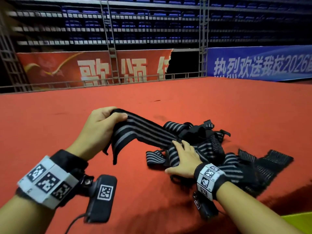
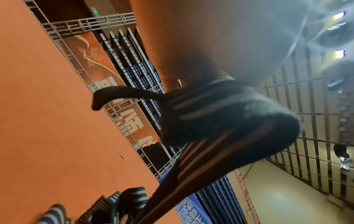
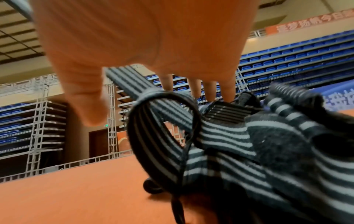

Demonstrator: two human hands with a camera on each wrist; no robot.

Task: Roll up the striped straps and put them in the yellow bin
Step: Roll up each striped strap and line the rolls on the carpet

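Black-and-grey striped elastic straps [image 1: 199, 146] lie heaped on the red carpeted stage [image 1: 219, 102] before blue stadium seating [image 1: 152, 19]; left hand [image 1: 101, 122] grips one strap [image 1: 145, 130], right hand [image 1: 184, 159] presses flat on the heap.

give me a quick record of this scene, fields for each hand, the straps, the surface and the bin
left hand: raised above the surface, gripping one end of a lifted strap
right hand: fingers straight, pressing down on the strap pile
lifted strap: black with grey stripes, unrolled, running from the left hand down into the pile
strap pile: tangled, none visibly rolled
surface: red carpet
yellow bin: only a yellow edge shows at lower right; contents hidden
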